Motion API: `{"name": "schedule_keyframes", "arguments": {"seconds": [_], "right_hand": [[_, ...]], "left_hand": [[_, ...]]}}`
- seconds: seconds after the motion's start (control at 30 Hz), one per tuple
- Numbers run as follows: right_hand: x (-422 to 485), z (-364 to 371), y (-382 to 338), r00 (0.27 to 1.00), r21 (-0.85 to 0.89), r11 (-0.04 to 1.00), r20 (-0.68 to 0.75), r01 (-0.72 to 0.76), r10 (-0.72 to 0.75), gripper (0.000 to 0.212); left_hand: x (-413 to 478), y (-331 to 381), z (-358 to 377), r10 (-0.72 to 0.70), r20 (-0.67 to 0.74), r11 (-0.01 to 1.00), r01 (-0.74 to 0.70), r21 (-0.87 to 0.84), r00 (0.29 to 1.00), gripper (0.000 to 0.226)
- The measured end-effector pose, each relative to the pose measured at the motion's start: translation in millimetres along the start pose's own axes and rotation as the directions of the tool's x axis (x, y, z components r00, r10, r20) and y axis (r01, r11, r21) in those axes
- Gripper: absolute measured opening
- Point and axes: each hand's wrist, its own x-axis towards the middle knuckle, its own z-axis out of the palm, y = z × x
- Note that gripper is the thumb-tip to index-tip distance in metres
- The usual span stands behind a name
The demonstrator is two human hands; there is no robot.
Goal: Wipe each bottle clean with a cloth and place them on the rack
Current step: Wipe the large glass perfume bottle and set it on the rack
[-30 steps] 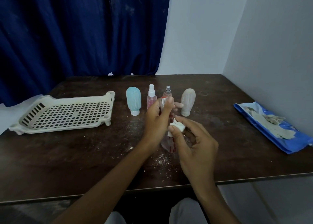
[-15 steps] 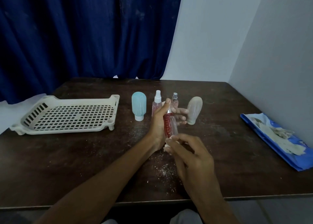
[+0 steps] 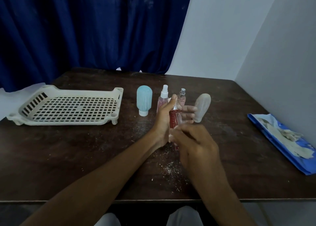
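A big dark blue curtain [image 3: 85,29] hangs at the back, next to 2 pale walls [image 3: 222,29] that meet in a corner. In front of them is a dark brown surface [image 3: 68,157].

A cream rack [image 3: 85,93] full of little square holes sits on the left of the surface. Nothing lies in it. Far on the right, by the wall, is a flat blue packet [image 3: 256,121] with pale crumpled wipes [image 3: 282,137] on top.

2 bare arms reach in from the bottom. The left hand [image 3: 163,120] holds a red bottle [image 3: 173,120] up above the middle of the surface. Its thumb is on the near side near the top and its fingers lie along the far side. The right hand [image 3: 196,145] is a bit blurry. Its fingers curl at the bottom end of the red bottle and pinch a small white cloth [image 3: 170,137] that is mostly hidden.

Behind the hands, 4 bottles stand in a row. From left to right: a light blue bottle [image 3: 144,99] standing on its white cap, a pink spray bottle [image 3: 162,99] with a white top, a smaller pink spray bottle [image 3: 182,97] with a silver top, and a grey bottle [image 3: 202,106] standing on its cap end. The left hand hides part of the 2 pink ones.

Tiny white crumbs [image 3: 169,169] lie on the surface under the hands
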Motion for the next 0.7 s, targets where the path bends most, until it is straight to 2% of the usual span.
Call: {"name": "schedule_keyframes", "arguments": {"seconds": [0.07,0.2,0.27,0.4,0.57,0.7], "right_hand": [[-17.2,-6.6,-4.1,1.000,0.004,1.000,0.017,0.021,-0.021,0.019],[-31.3,-9.4,-3.2,1.000,0.083,0.997,0.026,0.002,-0.004,0.024],[-25.6,-9.2,-1.3,0.999,0.111,0.993,0.010,-0.032,0.031,0.024],[3.7,-6.3,2.9,0.993,0.172,0.978,0.010,-0.115,0.115,0.017],[11.0,11.5,1.3,0.988,0.115,0.981,0.015,-0.154,0.153,0.013],[-11.3,19.8,-2.6,0.996,0.099,0.991,0.018,-0.092,0.091,0.013]], "left_hand": [[-1.6,-0.9,3.3,0.024,0.011,0.999,-0.024,-0.032,1.000,0.067],[-3.8,-2.9,0.9,0.083,0.025,0.996,-0.084,0.030,0.996,0.078],[-3.3,-0.2,2.7,0.066,0.056,0.998,-0.067,0.010,0.996,0.072],[-4.6,0.1,4.7,0.036,0.118,0.997,-0.028,-0.065,0.992,0.039],[-6.5,10.3,-1.0,0.033,0.132,0.995,-0.021,-0.093,0.991,0.032],[-4.7,9.5,-3.8,0.019,0.086,0.988,-0.006,-0.152,0.996,0.046]]}}
